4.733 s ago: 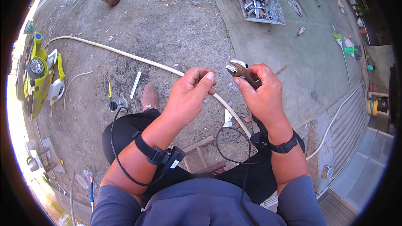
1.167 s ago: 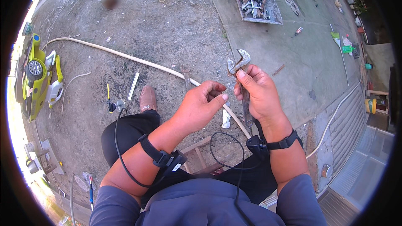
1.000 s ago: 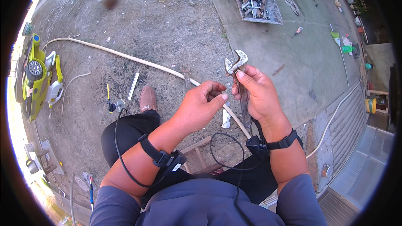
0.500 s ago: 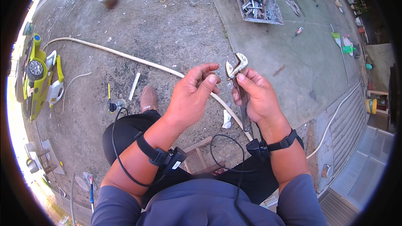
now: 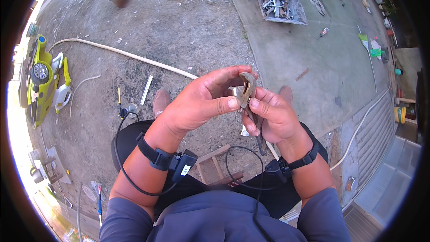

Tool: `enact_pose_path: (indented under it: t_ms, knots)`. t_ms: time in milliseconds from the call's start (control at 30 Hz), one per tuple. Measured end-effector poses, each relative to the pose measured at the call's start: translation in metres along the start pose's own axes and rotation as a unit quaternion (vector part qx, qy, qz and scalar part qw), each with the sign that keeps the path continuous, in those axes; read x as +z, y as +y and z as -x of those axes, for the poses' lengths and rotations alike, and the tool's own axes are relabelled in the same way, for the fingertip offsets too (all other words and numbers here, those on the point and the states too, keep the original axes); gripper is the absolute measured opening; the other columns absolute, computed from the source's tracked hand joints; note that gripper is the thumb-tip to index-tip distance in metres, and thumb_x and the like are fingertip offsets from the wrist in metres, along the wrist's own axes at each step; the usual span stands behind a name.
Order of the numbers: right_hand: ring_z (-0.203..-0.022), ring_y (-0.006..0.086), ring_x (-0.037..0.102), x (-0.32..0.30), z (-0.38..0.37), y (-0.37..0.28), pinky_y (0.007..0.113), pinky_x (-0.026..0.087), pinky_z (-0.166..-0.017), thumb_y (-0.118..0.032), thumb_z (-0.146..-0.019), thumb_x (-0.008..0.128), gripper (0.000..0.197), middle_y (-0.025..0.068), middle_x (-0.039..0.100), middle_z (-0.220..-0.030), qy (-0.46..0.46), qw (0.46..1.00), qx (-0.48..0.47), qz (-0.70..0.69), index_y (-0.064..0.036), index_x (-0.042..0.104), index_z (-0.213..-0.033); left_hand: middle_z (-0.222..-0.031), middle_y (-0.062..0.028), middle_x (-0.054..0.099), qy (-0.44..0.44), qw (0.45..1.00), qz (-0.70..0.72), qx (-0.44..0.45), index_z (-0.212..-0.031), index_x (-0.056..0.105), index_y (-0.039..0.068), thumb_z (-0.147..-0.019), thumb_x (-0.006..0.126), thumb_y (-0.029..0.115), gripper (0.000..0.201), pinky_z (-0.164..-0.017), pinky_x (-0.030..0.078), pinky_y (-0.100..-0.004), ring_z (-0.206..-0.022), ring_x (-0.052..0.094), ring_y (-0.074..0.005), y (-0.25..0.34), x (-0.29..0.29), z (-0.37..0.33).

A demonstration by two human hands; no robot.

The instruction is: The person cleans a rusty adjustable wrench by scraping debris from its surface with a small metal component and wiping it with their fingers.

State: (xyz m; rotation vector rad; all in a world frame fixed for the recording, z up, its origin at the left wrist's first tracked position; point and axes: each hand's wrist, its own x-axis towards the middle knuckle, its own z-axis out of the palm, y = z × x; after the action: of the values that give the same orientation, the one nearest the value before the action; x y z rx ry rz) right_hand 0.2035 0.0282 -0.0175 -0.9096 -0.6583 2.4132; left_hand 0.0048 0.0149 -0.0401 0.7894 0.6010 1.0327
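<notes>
An adjustable wrench (image 5: pixel 246 90) is held up in front of me, over the ground between my knees. Its worn metal head points up and away, and the dark handle slants down toward me. My right hand (image 5: pixel 278 121) is closed round the upper handle, with the thumb by the adjusting screw. My left hand (image 5: pixel 204 101) grips the head from the left, its thumb on the near side and its fingers curled behind the jaws. The fingers partly hide the jaws, so I cannot tell how wide their gap is.
A grey metal tray (image 5: pixel 302 17) of wrenches and other tools lies at the far right, beyond a screwdriver (image 5: pixel 322 33). A pale hose (image 5: pixel 130 54) crosses the ground. A yellow-green toy car (image 5: pixel 41 87) stands at left. A wooden frame (image 5: pixel 212 154) is between my legs.
My left hand has moved right and taken hold of the wrench's head. The wrench has turned in my right hand, so its jaws show from another side.
</notes>
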Motion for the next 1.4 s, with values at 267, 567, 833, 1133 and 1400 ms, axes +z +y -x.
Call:
enact_pose_path:
  t_ms: [267,567,833,1133,1400]
  knots:
    - [-0.061,0.0115,0.059,0.000,0.001,0.007,0.023,0.044,-0.054,-0.022,-0.095,0.059,0.016,0.0021,0.060,-0.074,0.008,1.000,-0.002,-0.019,-0.0070,0.057,-0.102,-0.129,-0.0126,0.056,0.024,0.999,0.035,-0.005,-0.133,0.051,0.005,-0.079,0.079,0.021,0.063,-0.089,0.049,-0.0322,-0.104,0.056,-0.0164,-0.002,0.004,0.002]
    - [-0.066,0.0127,0.060,0.000,0.001,0.003,0.024,0.045,-0.056,-0.019,-0.095,0.059,0.016,0.0024,0.062,-0.082,-0.024,0.999,0.007,-0.046,-0.0058,0.059,-0.104,-0.130,-0.0155,0.056,0.013,1.000,0.013,0.022,-0.129,0.055,0.009,-0.075,0.081,0.016,0.060,-0.093,0.047,-0.0354,-0.108,0.057,-0.0191,-0.002,-0.001,0.004]
    - [-0.070,0.0122,0.061,-0.008,0.000,0.006,0.024,0.046,-0.059,-0.024,-0.091,0.066,0.027,0.0019,0.063,-0.088,-0.086,0.996,-0.010,0.002,-0.0049,0.060,-0.108,-0.129,-0.0147,0.056,-0.019,1.000,0.021,0.006,-0.128,0.056,0.002,-0.071,0.082,0.009,0.063,-0.103,0.040,-0.0412,-0.118,0.054,-0.0255,0.008,0.003,0.010]
    - [-0.071,0.0135,0.063,-0.014,0.000,0.007,0.024,0.051,-0.060,-0.027,-0.086,0.072,0.032,0.0050,0.062,-0.092,-0.095,0.993,-0.034,0.058,-0.0020,0.063,-0.104,-0.122,-0.0150,0.060,-0.063,0.982,-0.157,0.087,-0.124,0.060,0.001,-0.066,0.083,0.006,0.062,-0.104,0.040,-0.0417,-0.118,0.055,-0.0275,0.015,0.002,0.012]
    - [-0.078,0.0128,0.062,-0.011,0.000,0.007,0.024,0.051,-0.067,-0.025,-0.082,0.078,0.033,0.0038,0.061,-0.092,-0.095,0.991,-0.035,0.086,-0.0024,0.064,-0.102,-0.118,-0.0155,0.062,-0.066,0.971,-0.193,0.122,-0.120,0.062,0.001,-0.063,0.084,0.006,0.061,-0.100,0.042,-0.0415,-0.116,0.057,-0.0289,0.021,0.004,0.016]
